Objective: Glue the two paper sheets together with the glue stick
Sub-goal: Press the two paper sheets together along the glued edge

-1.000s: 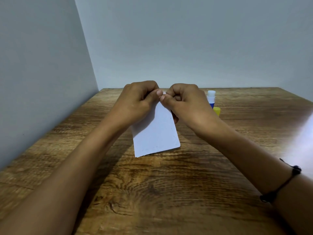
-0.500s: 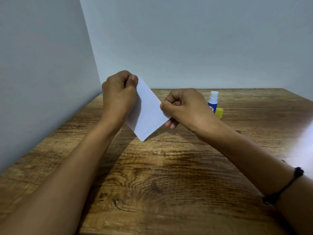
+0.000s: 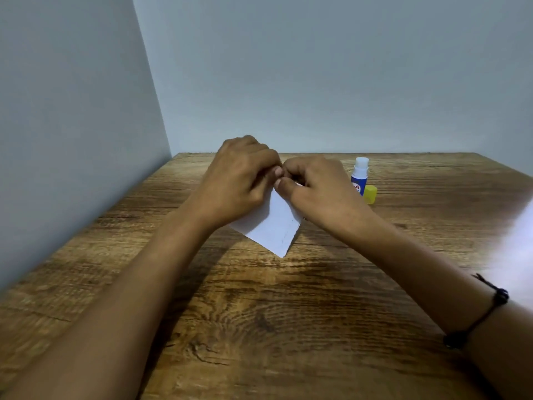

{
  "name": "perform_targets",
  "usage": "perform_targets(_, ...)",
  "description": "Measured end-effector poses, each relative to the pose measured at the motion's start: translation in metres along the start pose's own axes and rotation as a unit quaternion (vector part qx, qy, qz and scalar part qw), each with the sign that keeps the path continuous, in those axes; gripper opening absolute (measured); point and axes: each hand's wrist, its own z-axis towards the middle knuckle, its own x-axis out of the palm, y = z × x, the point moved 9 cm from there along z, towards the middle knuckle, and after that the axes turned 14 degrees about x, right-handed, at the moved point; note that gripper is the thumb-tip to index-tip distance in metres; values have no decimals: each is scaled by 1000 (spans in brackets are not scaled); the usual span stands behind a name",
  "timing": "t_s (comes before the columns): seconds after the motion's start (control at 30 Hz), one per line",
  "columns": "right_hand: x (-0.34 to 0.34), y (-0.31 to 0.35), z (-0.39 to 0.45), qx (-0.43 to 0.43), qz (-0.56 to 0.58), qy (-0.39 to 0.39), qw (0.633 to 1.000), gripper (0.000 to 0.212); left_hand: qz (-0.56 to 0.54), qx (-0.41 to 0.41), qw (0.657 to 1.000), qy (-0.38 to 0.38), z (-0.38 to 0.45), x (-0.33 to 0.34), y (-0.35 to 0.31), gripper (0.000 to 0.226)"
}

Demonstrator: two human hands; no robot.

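Note:
A small white paper (image 3: 274, 226) hangs just above the wooden table (image 3: 288, 313), turned so one corner points toward me. My left hand (image 3: 242, 180) and my right hand (image 3: 314, 189) both pinch its upper edge, thumbs almost touching. I cannot tell whether it is one sheet or two pressed together. The blue glue stick (image 3: 360, 177) stands upright behind my right hand with its white glue tip exposed. Its yellow cap (image 3: 370, 194) lies on the table beside it.
Grey walls close in the table at the back and on the left. A bright white blur (image 3: 516, 249) shows at the right edge of the view. A dark cord bracelet (image 3: 476, 316) is on my right wrist.
Half a second ago my hands were apart, the left one raised with the paper. Both have come back together on the paper's top edge, and the paper has rotated and dropped lower.

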Motion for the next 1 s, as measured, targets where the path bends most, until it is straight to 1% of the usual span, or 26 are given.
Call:
perform_targets(0.1, 1, 2, -1, 4, 2, 6, 1000, 24, 8, -8, 1000, 13, -2, 1, 4, 24)
perform_targets(0.17, -2, 3, 1, 11, 26, 5, 1000, 22, 11, -23, 1000, 5, -2, -3, 10, 21)
perform_targets(0.23, -8, 3, 2, 24, 55, -6, 998, 22, 16, -41, 999, -13, -4, -10, 16, 22)
perform_targets(0.37, -13, -5, 4, 56, 110, -12, 992, 19, 34, -62, 997, -17, -8, -15, 26, 21)
perform_targets(0.53, -17, -7, 4, 60, 151, -36, 986, 20, 31, -90, 995, -35, -10, -16, 30, 22)
perform_targets(0.67, -18, -8, 3, 61, 149, -56, 985, 20, -18, -130, 991, 0, -15, -4, 37, 17)
perform_targets(0.73, -20, -8, 2, 52, 126, -69, 988, 20, -69, -150, 986, 13, -16, 0, 37, 16)
perform_targets(0.83, -18, -3, -1, 28, 90, -63, 994, 21, -161, -141, 977, 20, -13, 5, 26, 14)
perform_targets(1.0, -19, -1, -1, 17, 101, -58, 993, 22, -198, -149, 969, 15, -11, 6, 23, 16)
